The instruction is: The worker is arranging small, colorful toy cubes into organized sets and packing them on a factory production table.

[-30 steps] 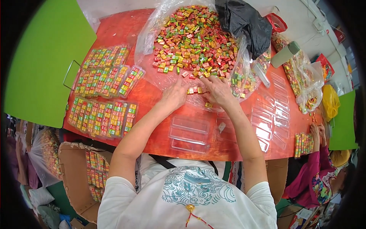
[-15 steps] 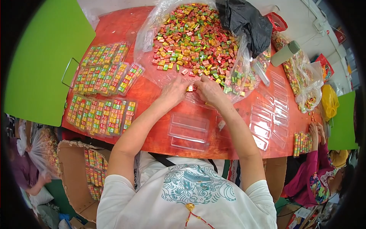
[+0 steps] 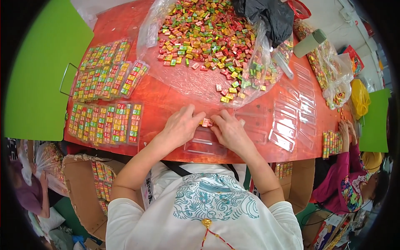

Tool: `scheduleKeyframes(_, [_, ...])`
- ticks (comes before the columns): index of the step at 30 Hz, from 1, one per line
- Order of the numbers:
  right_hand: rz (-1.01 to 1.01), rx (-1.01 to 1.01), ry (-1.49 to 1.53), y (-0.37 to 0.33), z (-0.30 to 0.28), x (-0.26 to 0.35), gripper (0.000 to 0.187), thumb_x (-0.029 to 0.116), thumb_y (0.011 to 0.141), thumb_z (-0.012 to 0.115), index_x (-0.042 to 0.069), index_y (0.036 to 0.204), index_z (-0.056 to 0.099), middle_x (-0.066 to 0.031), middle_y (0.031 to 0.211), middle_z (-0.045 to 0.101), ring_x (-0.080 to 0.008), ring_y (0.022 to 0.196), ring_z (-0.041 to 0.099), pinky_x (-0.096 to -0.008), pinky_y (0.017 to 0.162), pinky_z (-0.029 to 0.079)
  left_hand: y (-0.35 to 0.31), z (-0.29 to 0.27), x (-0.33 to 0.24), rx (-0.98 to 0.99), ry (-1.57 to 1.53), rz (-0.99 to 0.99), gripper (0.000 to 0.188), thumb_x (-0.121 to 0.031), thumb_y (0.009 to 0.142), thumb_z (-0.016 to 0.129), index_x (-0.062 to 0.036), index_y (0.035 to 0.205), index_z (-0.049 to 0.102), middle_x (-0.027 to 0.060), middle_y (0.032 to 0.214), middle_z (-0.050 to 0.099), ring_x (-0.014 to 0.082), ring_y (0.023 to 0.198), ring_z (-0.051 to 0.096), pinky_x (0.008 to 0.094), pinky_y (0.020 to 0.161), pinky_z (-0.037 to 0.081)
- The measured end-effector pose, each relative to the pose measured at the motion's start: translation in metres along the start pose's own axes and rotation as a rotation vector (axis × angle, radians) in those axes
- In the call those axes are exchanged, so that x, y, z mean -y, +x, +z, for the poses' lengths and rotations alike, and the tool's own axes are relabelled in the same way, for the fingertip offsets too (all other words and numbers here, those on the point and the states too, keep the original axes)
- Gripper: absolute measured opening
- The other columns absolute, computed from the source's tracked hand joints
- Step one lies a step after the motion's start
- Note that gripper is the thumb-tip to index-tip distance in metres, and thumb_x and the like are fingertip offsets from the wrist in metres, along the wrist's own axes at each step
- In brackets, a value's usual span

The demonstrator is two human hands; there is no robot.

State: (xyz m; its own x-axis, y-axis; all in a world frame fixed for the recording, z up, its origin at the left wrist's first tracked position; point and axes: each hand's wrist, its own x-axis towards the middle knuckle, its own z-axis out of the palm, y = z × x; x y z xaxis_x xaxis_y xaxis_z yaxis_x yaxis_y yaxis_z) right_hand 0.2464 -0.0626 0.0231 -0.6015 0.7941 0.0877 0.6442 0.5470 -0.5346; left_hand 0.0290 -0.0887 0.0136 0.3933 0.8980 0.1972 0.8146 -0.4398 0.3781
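My left hand [image 3: 182, 123] and my right hand [image 3: 228, 131] meet near the table's front. Between their fingertips is a short row of small wrapped candies [image 3: 206, 122], mostly red and pink on the visible side. Both hands are closed on this row, one at each end. Just below lies a clear plastic tray [image 3: 205, 148] with long compartments, partly covered by my hands. Beyond my fingers a big heap of red, yellow and green candies [image 3: 208, 35] spreads over an opened clear plastic bag [image 3: 183, 81].
Filled candy trays [image 3: 104, 123] lie in rows on the left. Empty clear trays [image 3: 285, 118] overlap on the right, near a pale green bottle [image 3: 310, 43] and a black bag [image 3: 271, 18]. A cardboard box [image 3: 79, 179] stands below. Another person's hands [image 3: 346, 131] work at far right.
Both hands have drawn back from the heap's edge toward me, bringing the candies over the clear tray. The view has shifted slightly.
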Motion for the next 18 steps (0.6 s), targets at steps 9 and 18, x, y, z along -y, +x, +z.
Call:
scheduleKeyframes(9, [0.0,-0.214,0.131,-0.021,-0.006,-0.007,0.028,0.009,0.088,0.071,0.002,0.114,0.064,-0.014,0.107,0.061,-0.036,0.099,0.063,-0.0444,0.086,0.051,-0.008,-0.003,-0.007,-0.068,-0.032,-0.033,0.046,-0.012,0.09,0.067,-0.0082,0.135,0.058,0.0169,0.116,0.055,0.0362,0.105,0.06,0.0459,0.087,0.051])
scheduleKeyframes(18, [-0.046,-0.279,-0.153,-0.021,0.018,-0.014,0.019,0.012,0.086,0.073,0.007,0.102,0.065,-0.0089,0.095,0.059,-0.029,0.088,0.06,-0.0409,0.078,0.046,-0.003,0.041,-0.015,0.136,0.141,-0.083,0.081,-0.045,0.092,0.065,-0.0127,0.159,0.032,0.0219,0.163,0.027,0.0444,0.151,0.022,0.0731,0.112,0.021])
